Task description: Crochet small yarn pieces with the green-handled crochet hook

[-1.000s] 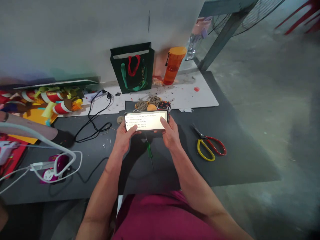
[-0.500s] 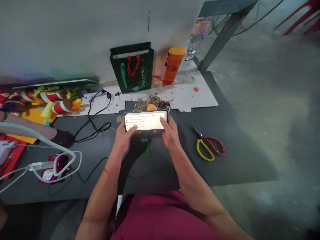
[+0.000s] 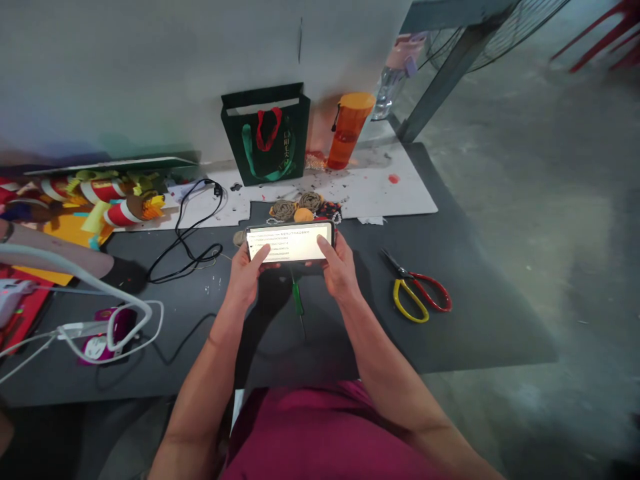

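A smartphone (image 3: 293,245) with a lit screen showing lines of text is held sideways above the table. My left hand (image 3: 246,270) grips its left end, thumb over the screen. My right hand (image 3: 340,267) holds the right end, its thumb also on the screen; the other fingers of both hands are mostly hidden under the phone. Just beyond the phone lie rolled brown cord coils (image 3: 310,201) and an orange round piece (image 3: 303,215). Below it, a thin tool with a green handle (image 3: 298,299) rests on the table, between my forearms.
Scissors with red and yellow handles (image 3: 411,317) lie to the right. A dark green paper bag (image 3: 267,143) and an orange bottle (image 3: 347,133) stand at the back. Black cable (image 3: 187,243), white cables (image 3: 143,303) and colourful rolled pieces (image 3: 123,212) occupy the left side.
The text on the phone's screen has scrolled. My left thumb has moved slightly up and left, and the right thumb a little left. Both hands keep holding the phone.
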Motion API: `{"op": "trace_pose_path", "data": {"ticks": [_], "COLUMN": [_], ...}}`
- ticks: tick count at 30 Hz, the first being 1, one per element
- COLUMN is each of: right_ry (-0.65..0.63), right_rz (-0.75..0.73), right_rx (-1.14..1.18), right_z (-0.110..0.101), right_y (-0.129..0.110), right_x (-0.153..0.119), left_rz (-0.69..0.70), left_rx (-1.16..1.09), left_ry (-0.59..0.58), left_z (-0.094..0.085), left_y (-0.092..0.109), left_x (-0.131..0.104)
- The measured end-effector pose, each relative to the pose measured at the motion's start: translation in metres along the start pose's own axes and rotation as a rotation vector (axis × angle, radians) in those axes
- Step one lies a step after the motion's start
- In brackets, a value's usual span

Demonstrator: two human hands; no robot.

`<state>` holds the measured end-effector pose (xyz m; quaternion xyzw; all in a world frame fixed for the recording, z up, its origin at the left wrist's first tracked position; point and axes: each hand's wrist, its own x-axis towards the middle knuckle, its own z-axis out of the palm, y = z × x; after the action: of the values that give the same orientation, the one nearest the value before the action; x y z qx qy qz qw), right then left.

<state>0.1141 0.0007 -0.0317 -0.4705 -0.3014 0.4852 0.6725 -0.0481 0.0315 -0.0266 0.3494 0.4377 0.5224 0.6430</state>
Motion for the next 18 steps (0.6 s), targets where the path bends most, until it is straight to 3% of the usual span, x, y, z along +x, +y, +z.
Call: {"op": "trace_pose_path", "data": {"ticks": [18], "right_ry": [0.001], "right_rz": [-0.008], "right_rx": [-0.005], "right_z": [-0.0034], "right_y": [0.0031], "right_x": [0.0033], "left_rz": [-0.017], "left_rx": [0.107], "left_ry": [-0.039], "left_z": [-0.001], "left_y": [0.0042], "left_x": [-0.0012]}}
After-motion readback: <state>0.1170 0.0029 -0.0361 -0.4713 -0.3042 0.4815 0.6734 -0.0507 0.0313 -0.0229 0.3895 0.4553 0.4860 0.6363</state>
